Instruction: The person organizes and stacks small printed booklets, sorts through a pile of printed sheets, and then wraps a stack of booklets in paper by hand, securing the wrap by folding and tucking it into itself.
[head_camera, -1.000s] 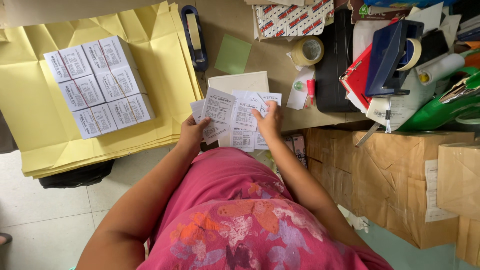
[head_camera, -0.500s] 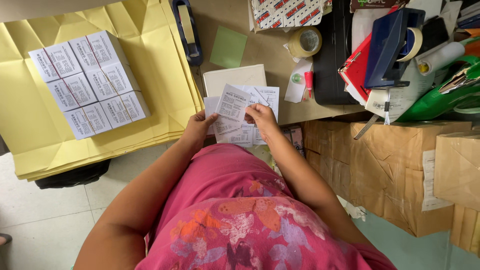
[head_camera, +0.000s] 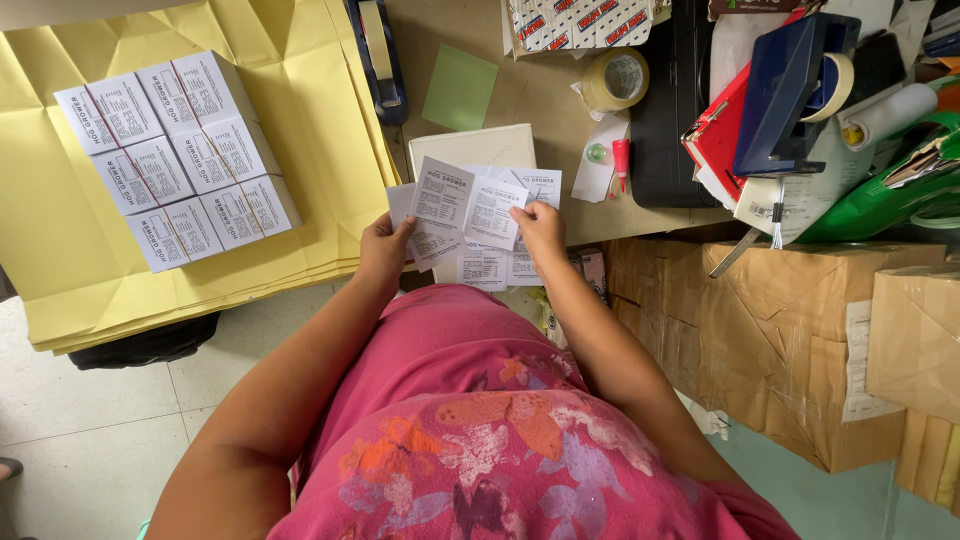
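Left hand: grips the left edge of a fan of printed paper slips, thumb on top and fingers curled under, clamped on the sheets.
Right hand: holds the right side of the same fan, thumb and forefinger pinched on one of the upper slips, the other fingers tucked beneath.
Paper slips: small white leaflets with dark print, overlapping and spread out, held just above the near edge of the desk and in front of the person's pink shirt.
White box: lies flat on the desk directly behind the slips, partly covered by them.
Stacked boxes: a block of small white printed cartons bound with thin bands, resting on yellow paper sheets to the far left, well apart from the hands.
Desk clutter: a tape dispenser at the far edge, a green note beside it, a roll of clear tape to the right, then a blue dispenser and brown wrapped parcels further right.
Step in hand: judging by the spread and the pinch, the slips are being sorted or counted, one being separated from the rest.
Next move calls for: a light slide of the right thumb to free a single slip without dragging its neighbours, while the left hand keeps the remainder squared.
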